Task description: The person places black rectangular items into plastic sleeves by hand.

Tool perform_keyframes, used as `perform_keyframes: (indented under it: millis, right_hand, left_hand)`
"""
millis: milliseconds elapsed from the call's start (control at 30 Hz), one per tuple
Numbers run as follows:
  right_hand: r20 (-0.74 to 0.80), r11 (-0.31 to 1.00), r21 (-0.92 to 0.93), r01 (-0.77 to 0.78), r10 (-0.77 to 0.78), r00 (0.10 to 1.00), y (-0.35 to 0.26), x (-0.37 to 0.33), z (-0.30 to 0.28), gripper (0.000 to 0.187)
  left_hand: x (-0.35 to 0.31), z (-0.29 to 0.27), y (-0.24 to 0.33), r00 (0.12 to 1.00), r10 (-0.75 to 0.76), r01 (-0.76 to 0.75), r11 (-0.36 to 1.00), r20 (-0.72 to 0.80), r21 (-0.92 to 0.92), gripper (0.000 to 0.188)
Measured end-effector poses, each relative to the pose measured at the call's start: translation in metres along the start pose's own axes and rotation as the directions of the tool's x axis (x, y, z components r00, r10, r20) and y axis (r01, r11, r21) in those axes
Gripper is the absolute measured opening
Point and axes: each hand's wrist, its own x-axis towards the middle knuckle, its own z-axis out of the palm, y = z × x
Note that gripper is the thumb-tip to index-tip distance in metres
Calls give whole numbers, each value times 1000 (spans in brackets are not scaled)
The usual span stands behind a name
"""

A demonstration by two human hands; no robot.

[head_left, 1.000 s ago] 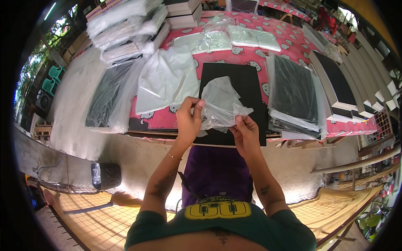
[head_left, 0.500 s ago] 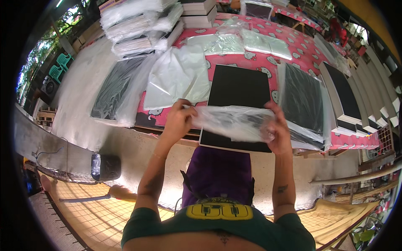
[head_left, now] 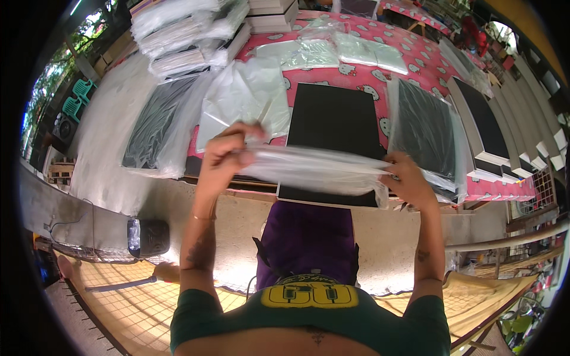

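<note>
A clear plastic bag stretches between my two hands, gathered into a band and smeared by motion. My left hand is closed on one end of it; my right hand pinches the other end. Beneath the bag a flat black panel with a pale edge lies at the table's near side, partly covered by the plastic. Left of that panel rests a pile of clear plastic bags. On its right is a black panel wrapped in plastic.
Another wrapped black panel lies at the left. Behind it rises a stack of plastic-wrapped panels. Thick black-topped panels line the right side of the pink patterned table. A black bin stands on the floor at left.
My hands have moved apart, the left one leftward and the right one rightward. The plastic bag between them is now pulled out longer.
</note>
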Motion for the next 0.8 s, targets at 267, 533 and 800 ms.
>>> perform_keyframes:
  millis: [267,533,800]
  right_hand:
    - [164,399,910,-116,-90,982,32,-18,31,34]
    - [-224,428,818,384,-378,898,72,-13,72,32]
    - [-95,-71,995,76,-313,945,41,-47,64,33]
  left_hand:
    - [-7,29,12,927,-162,273,910,339,-313,37]
    - [-33,21,-31,602,-132,516,817,788,-257,46]
    - [-70,15,-52,531,-274,465,885,802,-6,34]
